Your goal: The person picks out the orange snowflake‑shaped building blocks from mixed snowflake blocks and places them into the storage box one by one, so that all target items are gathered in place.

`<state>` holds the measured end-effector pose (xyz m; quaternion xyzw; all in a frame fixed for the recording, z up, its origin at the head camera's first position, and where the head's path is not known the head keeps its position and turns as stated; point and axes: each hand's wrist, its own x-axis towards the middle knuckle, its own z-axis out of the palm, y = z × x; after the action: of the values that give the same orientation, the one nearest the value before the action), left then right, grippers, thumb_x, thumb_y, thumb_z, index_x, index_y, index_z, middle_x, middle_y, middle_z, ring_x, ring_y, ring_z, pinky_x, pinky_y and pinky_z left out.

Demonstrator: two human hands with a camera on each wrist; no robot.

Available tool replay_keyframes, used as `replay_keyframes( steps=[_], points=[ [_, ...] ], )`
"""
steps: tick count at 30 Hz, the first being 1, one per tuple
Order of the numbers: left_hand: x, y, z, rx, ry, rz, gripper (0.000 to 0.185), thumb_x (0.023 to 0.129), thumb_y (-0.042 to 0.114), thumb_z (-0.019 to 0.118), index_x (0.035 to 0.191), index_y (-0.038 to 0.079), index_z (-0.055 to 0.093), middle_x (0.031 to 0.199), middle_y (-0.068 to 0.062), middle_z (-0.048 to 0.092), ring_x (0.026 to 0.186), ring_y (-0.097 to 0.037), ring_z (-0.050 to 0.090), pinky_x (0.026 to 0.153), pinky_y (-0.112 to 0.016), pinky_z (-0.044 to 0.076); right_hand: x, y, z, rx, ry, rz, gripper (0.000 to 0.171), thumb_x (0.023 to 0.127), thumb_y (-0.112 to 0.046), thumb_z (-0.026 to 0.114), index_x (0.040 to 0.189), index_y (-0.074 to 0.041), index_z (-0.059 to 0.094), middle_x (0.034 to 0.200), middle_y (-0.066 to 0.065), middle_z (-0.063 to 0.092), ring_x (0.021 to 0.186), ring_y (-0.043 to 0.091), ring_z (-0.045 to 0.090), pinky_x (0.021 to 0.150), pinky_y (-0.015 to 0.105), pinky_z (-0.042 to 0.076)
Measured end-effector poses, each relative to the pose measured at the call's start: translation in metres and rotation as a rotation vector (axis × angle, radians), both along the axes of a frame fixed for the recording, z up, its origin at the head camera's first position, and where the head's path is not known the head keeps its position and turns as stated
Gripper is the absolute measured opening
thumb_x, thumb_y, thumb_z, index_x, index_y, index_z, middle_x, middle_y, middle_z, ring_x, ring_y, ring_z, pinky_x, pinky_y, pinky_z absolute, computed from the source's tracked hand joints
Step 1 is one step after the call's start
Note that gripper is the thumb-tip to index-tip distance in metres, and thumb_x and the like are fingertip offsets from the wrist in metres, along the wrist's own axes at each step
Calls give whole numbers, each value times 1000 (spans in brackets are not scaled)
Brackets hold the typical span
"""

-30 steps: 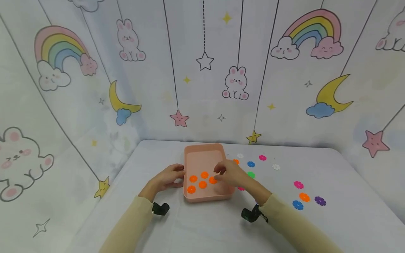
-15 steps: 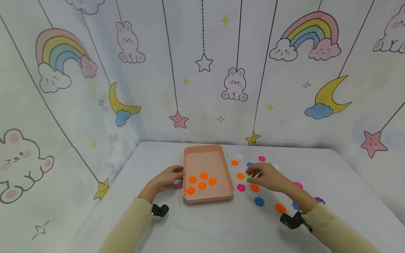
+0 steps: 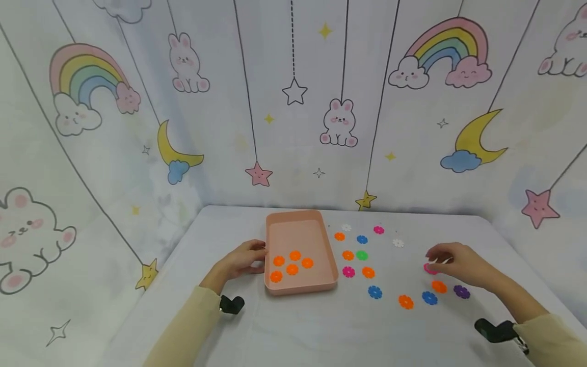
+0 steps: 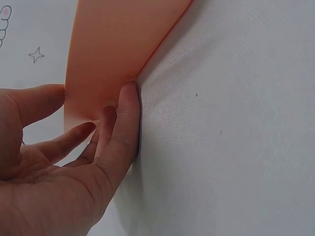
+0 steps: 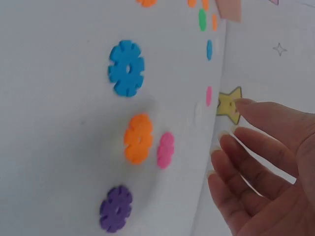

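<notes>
Meanwhile the left hand (image 3: 242, 259) pressed relaxed fingers against the tray's (image 3: 300, 288) side, likely to steady it, while the right hand (image 3: 454, 261), fingers spread, hovered over a pink disc (image 3: 430, 269) beside an orange disc (image 3: 439, 287).

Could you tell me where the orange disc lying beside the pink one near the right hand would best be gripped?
Probably by its notched rim. The orange disc lies flat on the table, so come from above, pinching opposite edges. The right hand hovers open nearby; the pink disc sits close, so approach from the free side.
</notes>
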<state>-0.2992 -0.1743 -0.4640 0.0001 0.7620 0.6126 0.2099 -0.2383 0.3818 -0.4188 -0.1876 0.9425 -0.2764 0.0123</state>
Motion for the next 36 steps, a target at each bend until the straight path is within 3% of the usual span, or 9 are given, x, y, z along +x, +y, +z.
replay_keyframes(
  steps=[4,13,30,36],
  points=[
    [0,0,0,5,6,11,50,107,15,53,150,-5,39,144,-24,50,124,-36,57,92,-46,59,5,22,-11,14,-60,-38,31,92,-21,77,113,1,70,99,1,70,84,6,60,71,21,57],
    [2,1,-1,6,14,-1,50,106,14,53,150,-5,39,143,-24,51,121,-34,59,92,-46,60,9,48,-32,-25,-242,22,30,92,-19,76,113,2,69,106,7,68,86,3,57,72,22,57],
    [1,0,1,-9,18,4,48,107,14,52,149,-5,40,141,-22,54,121,-33,60,91,-46,60,4,40,-38,-1,-182,44,25,89,-20,79,105,-4,69,102,3,67,86,4,55,76,20,54],
    [1,0,1,-16,15,-6,49,107,15,53,150,-4,40,141,-22,54,120,-32,60,92,-46,59,5,38,-34,-33,-190,42,20,89,-15,77,103,-3,68,94,4,65,79,6,54,70,21,54]
  ],
)
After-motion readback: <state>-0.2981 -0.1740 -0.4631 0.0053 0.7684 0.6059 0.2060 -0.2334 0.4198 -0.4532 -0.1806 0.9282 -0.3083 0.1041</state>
